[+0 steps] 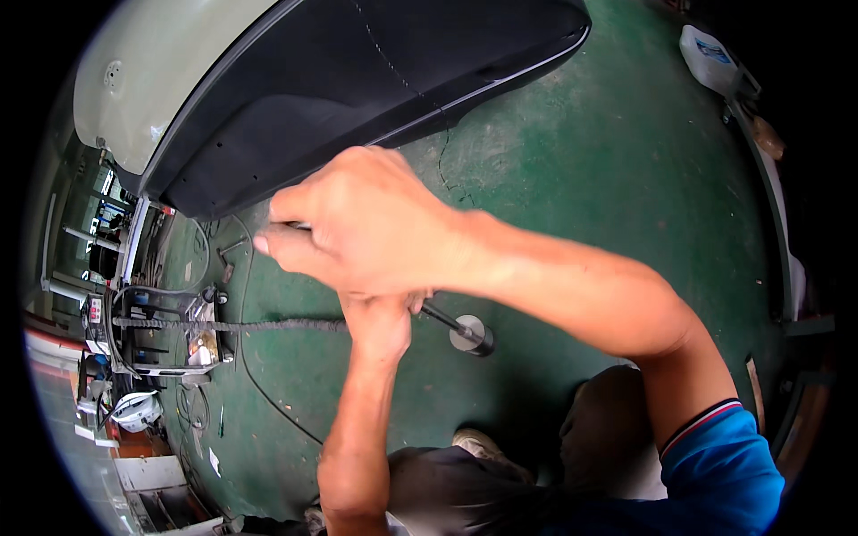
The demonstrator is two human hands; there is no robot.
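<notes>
My right hand (366, 214) is closed in front of me, its thumb and forefinger pinched together at the left. A small dark bit shows between these fingers, too little to name. Just under it is my left hand (384, 317), largely covered by the right one, with its visible fingertips curled round. From beside those fingertips a dark rod tool (444, 318) slants down to the right and ends in a thick cylinder with a pale metal face, like a slide hammer. A thick wrapped cable (268, 326) runs from the left up to my left wrist, where it passes from sight.
A pale car body (179, 62) with black lower trim (313, 116) fills the upper left. At the left stands a wheeled cart (192, 335) with cables. Thin hoses cross the green floor (608, 179). A hammer (229, 263) lies near the cart; a white jug (706, 58) is at upper right.
</notes>
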